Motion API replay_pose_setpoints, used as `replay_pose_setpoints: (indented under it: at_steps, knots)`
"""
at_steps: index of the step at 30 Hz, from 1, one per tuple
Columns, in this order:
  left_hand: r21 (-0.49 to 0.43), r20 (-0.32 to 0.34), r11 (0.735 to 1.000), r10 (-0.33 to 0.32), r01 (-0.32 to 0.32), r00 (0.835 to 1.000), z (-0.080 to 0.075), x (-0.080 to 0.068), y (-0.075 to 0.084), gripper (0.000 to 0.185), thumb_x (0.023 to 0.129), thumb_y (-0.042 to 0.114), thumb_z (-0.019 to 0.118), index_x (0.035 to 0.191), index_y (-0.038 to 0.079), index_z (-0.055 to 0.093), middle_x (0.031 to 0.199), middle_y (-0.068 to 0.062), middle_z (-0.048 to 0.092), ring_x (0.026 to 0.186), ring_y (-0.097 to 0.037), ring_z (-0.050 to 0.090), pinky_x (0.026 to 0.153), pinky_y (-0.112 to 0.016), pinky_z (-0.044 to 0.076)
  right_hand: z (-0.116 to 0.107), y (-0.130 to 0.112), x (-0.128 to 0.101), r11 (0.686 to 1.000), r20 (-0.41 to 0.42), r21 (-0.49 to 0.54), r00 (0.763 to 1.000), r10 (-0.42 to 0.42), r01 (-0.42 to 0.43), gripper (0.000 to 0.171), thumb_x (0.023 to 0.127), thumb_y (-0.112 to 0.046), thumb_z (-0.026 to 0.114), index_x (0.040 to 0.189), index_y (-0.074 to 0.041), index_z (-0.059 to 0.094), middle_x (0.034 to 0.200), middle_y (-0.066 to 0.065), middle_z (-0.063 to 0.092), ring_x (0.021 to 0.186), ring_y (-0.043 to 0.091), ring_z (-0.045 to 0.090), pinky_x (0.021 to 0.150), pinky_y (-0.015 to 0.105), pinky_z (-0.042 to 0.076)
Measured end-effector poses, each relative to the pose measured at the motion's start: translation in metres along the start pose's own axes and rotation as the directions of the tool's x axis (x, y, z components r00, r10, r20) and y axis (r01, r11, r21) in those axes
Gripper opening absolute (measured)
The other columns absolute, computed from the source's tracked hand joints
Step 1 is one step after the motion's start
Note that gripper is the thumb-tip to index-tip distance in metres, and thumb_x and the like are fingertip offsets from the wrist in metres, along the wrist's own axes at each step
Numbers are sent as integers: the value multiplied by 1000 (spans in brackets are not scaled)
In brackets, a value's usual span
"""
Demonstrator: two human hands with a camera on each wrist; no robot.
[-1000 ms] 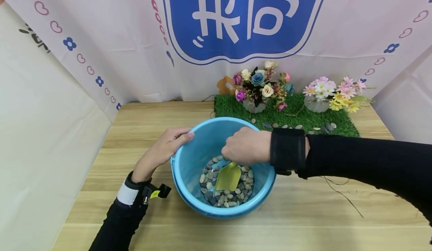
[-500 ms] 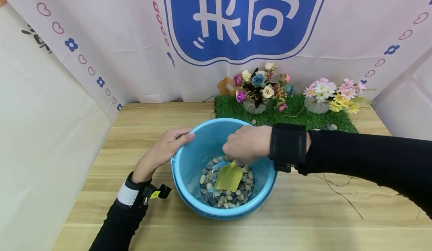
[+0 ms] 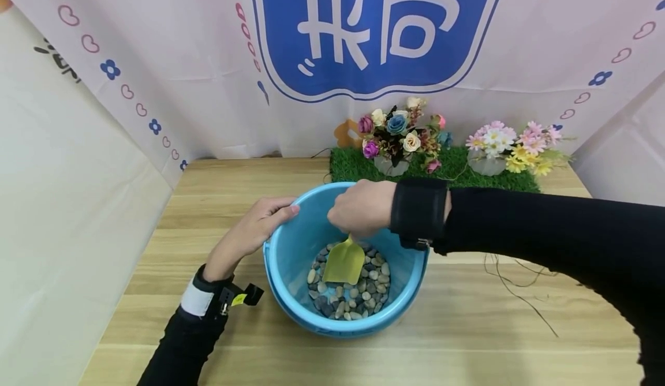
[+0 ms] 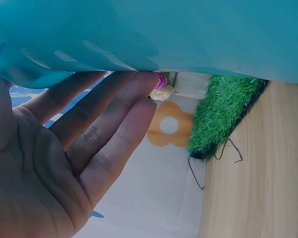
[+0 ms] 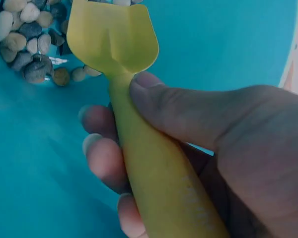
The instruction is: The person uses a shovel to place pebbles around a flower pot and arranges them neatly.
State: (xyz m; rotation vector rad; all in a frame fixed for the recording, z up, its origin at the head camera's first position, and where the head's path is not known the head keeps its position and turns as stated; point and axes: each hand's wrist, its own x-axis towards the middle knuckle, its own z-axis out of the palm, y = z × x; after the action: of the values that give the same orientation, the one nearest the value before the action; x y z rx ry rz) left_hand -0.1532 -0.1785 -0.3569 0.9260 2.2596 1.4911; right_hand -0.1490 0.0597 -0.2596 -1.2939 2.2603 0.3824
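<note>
A light-blue bucket (image 3: 283, 293) stands on the wooden table, with grey and cream pebbles (image 3: 371, 293) over its bottom. My left hand (image 3: 251, 227) holds the bucket's left rim, thumb over the edge. In the left wrist view its fingers (image 4: 114, 136) reach along the outer wall. Inside the bucket, my right hand (image 3: 361, 207) grips a small yellow shovel (image 3: 344, 263) by the handle. The right wrist view shows the thumb (image 5: 159, 99) pressed near the neck of the shovel and the fingers curled round the handle. Its blade hangs above the pebbles and looks bare.
Behind the bucket lies a green artificial-grass mat (image 3: 348, 164). Two flower pots stand on it, one with mixed roses (image 3: 397, 135), the other with pink, white and yellow daisies (image 3: 514, 143). Thin dark strands (image 3: 519, 293) lie on the table (image 3: 467, 328) at the right. A printed cloth (image 3: 208, 86) hangs behind.
My right hand has moved slightly left and toward the bucket's far side, carrying the shovel with it. My left hand and the bucket stay where they were.
</note>
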Motion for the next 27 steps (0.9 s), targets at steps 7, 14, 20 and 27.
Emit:
replay_pose_setpoints:
  at_steps: [7, 14, 20, 27]
  knots:
    - [-12, 3, 1000, 7, -7, 1000, 1, 0, -1, 30, 108, 12, 43, 120, -5, 65, 83, -10, 72, 67, -24, 74, 60, -40, 63, 3, -4, 9, 999, 6, -47, 1000, 5, -4, 6, 97, -8, 69, 103, -11, 68, 79, 0, 57, 67, 16, 50, 65, 29, 49]
    - [-10, 3, 1000, -17, 17, 1000, 1, 0, 1, 32, 108, 13, 42, 123, -5, 65, 83, -10, 73, 67, -24, 74, 59, -40, 63, 8, -9, 12, 999, 51, -33, 998, -20, 22, 6, 98, -16, 71, 97, -13, 66, 76, -2, 55, 64, 14, 48, 59, 27, 44]
    - [-10, -2, 1000, -26, 26, 1000, 2, 0, 2, 34, 108, 14, 43, 126, -5, 64, 86, -10, 73, 67, -23, 74, 58, -39, 63, 9, -4, 18, 998, 98, 20, 993, -63, 61, 32, 97, -20, 73, 73, -16, 53, 63, -5, 43, 54, 10, 37, 53, 24, 33]
    - [-3, -4, 1000, -25, 25, 1000, 1, 0, 2, 33, 108, 14, 42, 125, -5, 64, 85, -11, 73, 67, -24, 74, 58, -40, 63, 9, 10, 26, 976, 229, 175, 959, -165, 126, 50, 102, -18, 65, 54, -17, 51, 51, -5, 44, 46, 9, 38, 49, 22, 26]
